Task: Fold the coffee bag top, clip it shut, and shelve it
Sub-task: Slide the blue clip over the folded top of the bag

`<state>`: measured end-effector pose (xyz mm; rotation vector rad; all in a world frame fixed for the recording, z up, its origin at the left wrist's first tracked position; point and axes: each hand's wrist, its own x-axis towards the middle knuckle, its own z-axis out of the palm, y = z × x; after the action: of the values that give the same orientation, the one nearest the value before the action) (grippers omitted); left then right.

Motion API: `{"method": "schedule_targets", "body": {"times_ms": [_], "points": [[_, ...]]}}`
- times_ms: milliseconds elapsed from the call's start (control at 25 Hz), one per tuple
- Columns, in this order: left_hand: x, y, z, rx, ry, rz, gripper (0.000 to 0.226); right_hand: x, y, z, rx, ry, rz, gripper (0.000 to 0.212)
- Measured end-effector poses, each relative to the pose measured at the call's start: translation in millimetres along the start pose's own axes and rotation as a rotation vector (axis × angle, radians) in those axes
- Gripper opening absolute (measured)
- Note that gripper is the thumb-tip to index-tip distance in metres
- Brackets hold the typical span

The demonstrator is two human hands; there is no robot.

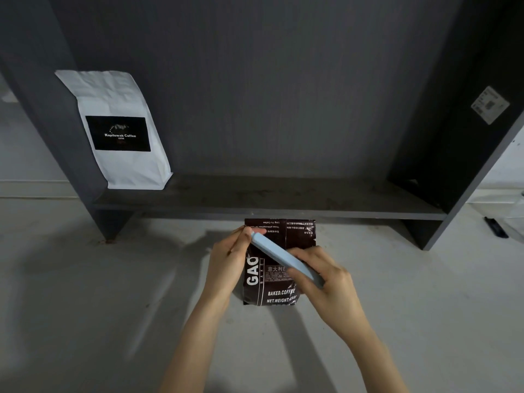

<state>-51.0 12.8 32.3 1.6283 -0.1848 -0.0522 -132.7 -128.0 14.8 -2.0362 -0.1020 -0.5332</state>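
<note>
A dark brown coffee bag [272,290] with white print stands on the pale floor just in front of the shelf, its top folded over toward me. A long light blue clip [279,256] lies slanted across the fold. My left hand [229,262] pinches the clip's far end at the bag's upper left corner. My right hand [326,282] grips the clip's near end at the bag's right side and hides part of the label. The dark grey shelf board [283,199] runs just behind the bag.
A white Kopiluwak Coffee bag [119,131] leans in the shelf's left corner. Dark side panels [453,137] close the shelf on both sides. A small black object [496,227] lies on the floor at the far right. The rest of the board is bare.
</note>
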Motion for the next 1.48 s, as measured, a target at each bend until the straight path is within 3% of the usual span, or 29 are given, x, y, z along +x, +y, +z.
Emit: {"method": "schedule_targets", "body": {"times_ms": [120,240,440,880,1160,1360,1480], "points": [[0,-1,-1,0.022,0.041,-0.015,0.026,-3,2,-5,0.009,-0.048,0.078,0.017],[-3,2,1,0.017,0.066,-0.037,0.029,-11,7,-20,0.182,-0.127,0.24,0.005],[-1,-1,3,0.027,0.075,-0.041,0.026,-17,10,-42,0.279,-0.143,0.331,0.017],[-3,0,7,-0.055,0.14,-0.059,0.028,-16,6,-17,0.193,-0.278,0.339,0.022],[-3,1,5,-0.022,0.05,-0.032,0.023,-14,-5,-38,0.346,-0.143,0.318,0.013],[-3,2,-3,-0.017,-0.075,0.067,0.024,-9,-6,-57,0.516,0.072,0.306,0.007],[-3,-3,-5,-0.027,-0.146,0.126,0.032,-6,-3,-65,0.54,0.18,0.273,0.034]]}}
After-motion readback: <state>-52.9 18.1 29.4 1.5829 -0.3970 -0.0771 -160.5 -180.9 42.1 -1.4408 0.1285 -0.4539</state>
